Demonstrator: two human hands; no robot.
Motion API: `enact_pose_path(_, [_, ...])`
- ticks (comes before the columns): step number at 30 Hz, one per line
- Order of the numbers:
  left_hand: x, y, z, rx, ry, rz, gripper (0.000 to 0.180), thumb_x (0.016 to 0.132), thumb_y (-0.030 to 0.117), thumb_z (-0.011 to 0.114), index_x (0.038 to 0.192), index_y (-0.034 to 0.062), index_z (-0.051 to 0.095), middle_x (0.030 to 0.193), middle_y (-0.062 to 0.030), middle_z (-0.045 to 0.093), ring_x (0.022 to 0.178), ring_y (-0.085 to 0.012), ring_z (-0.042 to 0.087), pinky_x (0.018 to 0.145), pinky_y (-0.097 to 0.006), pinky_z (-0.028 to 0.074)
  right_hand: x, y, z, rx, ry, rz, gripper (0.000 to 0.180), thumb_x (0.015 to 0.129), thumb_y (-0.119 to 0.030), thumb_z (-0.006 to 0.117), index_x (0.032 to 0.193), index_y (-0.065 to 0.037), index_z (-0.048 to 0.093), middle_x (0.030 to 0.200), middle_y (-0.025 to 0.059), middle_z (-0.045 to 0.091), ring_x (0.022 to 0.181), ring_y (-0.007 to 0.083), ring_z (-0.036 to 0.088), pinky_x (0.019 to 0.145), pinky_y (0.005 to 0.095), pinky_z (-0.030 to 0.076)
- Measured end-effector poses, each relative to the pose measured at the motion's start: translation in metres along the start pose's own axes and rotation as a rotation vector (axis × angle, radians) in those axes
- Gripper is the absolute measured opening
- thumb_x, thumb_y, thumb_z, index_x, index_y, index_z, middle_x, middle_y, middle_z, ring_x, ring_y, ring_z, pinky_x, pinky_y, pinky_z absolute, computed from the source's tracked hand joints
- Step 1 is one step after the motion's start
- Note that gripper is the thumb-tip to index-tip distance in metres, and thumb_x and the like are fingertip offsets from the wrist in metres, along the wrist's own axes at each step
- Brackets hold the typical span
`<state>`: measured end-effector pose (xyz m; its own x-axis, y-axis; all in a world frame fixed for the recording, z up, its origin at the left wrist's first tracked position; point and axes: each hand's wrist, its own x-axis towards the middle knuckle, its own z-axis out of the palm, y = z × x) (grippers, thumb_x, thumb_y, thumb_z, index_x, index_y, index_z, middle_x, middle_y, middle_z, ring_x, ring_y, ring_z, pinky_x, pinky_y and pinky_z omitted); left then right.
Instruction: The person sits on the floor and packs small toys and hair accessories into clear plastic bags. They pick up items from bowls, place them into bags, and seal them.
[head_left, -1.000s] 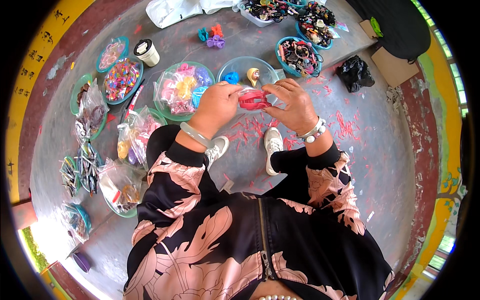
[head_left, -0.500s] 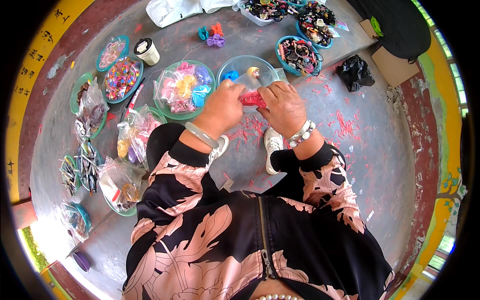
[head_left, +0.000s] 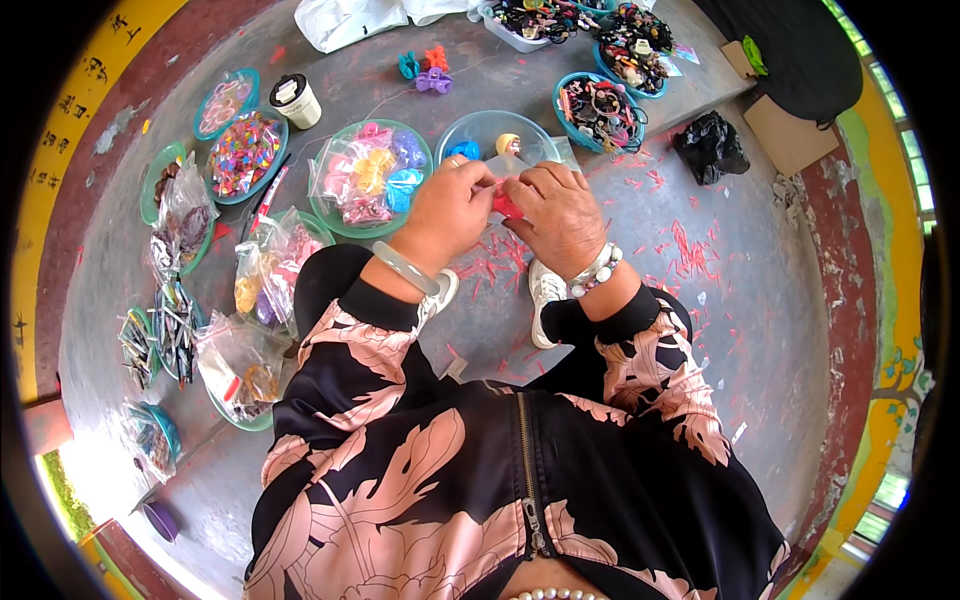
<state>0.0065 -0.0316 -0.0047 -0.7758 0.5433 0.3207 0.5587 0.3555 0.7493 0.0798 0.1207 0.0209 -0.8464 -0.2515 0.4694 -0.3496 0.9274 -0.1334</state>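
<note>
Both of my hands meet in front of me, just short of a clear plastic bowl (head_left: 462, 128). My right hand (head_left: 562, 215) is closed round a red-pink plastic piece that looks like a hair claw clip (head_left: 506, 201); the fingers cover most of it. Pinched together, the fingertips of my left hand (head_left: 445, 212) press at its left edge. A bit of clear film (head_left: 512, 164) shows above the fingers, and I cannot tell which hand holds it. Inside the bowl lie a blue clip (head_left: 465, 150) and a small yellow-and-red piece (head_left: 508, 144).
Left stand a green basin (head_left: 322, 207) of bagged colourful clips, a basket (head_left: 243, 158) of bright small pieces and a lidded cup (head_left: 296, 103). Loose claw clips (head_left: 433, 80) lie farther off. Right are baskets of hair ties (head_left: 598, 112) and a black bag (head_left: 710, 146). Red scraps (head_left: 692, 252) litter the floor.
The red clip has turned between my hands and less of it shows now. My right fingers have shifted slightly left over it, closer to my left fingertips.
</note>
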Motion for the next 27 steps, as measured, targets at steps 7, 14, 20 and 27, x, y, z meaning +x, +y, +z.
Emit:
enact_pose_path(7, [0.002, -0.002, -0.006, -0.275, -0.187, -0.262, 0.011, 0.08, 0.006, 0.056, 0.088, -0.0009, 0.059, 0.084, -0.007, 0.062, 0.077, -0.0124, 0.057, 0.069, -0.026, 0.045, 0.0, -0.005, -0.002, 0.064, -0.012, 0.066, 0.044, 0.055, -0.018, 0.075, 0.094, -0.011, 0.057, 0.102, 0.0052, 0.053, 0.101, 0.0257, 0.05, 0.079, 0.0387, 0.041])
enact_pose_path(14, [0.002, -0.008, -0.003, -0.443, -0.122, -0.182, 0.013, 0.079, 0.011, 0.057, 0.083, -0.0005, 0.059, 0.073, -0.0098, 0.062, 0.066, -0.0141, 0.058, 0.06, -0.028, 0.046, -0.001, -0.004, -0.001, 0.081, -0.038, 0.089, 0.049, 0.056, -0.019, 0.076, 0.099, -0.009, 0.054, 0.102, 0.0067, 0.055, 0.101, 0.0265, 0.05, 0.081, 0.0378, 0.04])
enact_pose_path(20, [0.003, -0.005, -0.007, -0.606, -0.195, -0.254, 0.012, 0.083, 0.01, 0.055, 0.086, -0.0005, 0.058, 0.077, -0.0035, 0.06, 0.071, -0.0079, 0.053, 0.064, -0.024, 0.044, 0.0, -0.005, -0.001, 0.159, -0.091, 0.147, 0.052, 0.056, -0.019, 0.077, 0.101, -0.008, 0.052, 0.101, 0.0085, 0.056, 0.099, 0.0277, 0.051, 0.082, 0.0384, 0.04])
enact_pose_path(27, [0.004, 0.002, -0.017, -0.707, -0.254, -0.274, 0.01, 0.084, 0.01, 0.054, 0.088, 0.001, 0.058, 0.081, 0.0012, 0.056, 0.075, -0.0055, 0.049, 0.069, -0.021, 0.041, 0.002, -0.007, -0.002, 0.368, -0.066, 0.3, 0.054, 0.057, -0.018, 0.077, 0.103, -0.007, 0.051, 0.097, 0.012, 0.057, 0.095, 0.0311, 0.052, 0.082, 0.039, 0.042])
